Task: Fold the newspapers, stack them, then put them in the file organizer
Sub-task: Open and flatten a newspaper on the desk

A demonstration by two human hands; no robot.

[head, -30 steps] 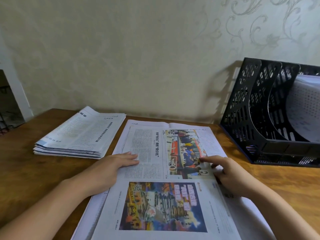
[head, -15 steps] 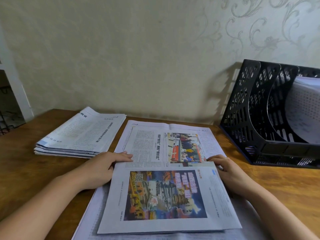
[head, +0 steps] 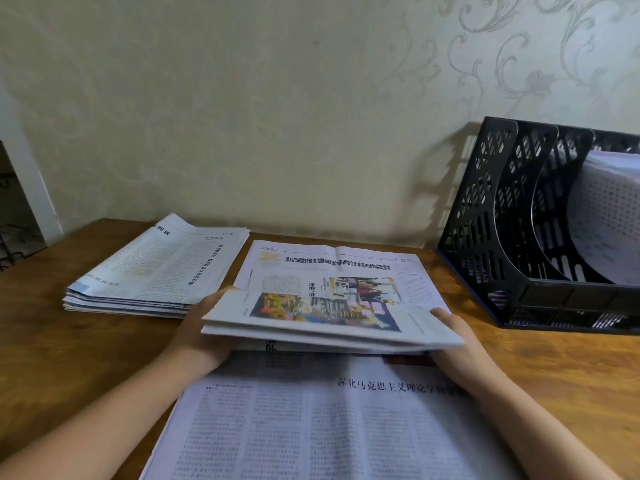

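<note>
Hands hold the folded newspaper (head: 329, 318) by its two side edges: left hand (head: 202, 329) curled round the left edge, right hand (head: 460, 348) gripping the right edge from beneath. Near fold edge is raised off the open newspaper (head: 329, 420) spread flat below; whether the far edge still rests on it cannot be told. Bare wooden table (head: 62, 358) lies left of the hands, and more to the right, up to the black file organizer (head: 502, 216) against the wall, papers already in its right slot. Stack of folded newspapers (head: 156, 268) sits rear left, apart. Half a second ago the folded newspaper lay flat under both hands; it is now lifted, exposing print beneath.
</note>
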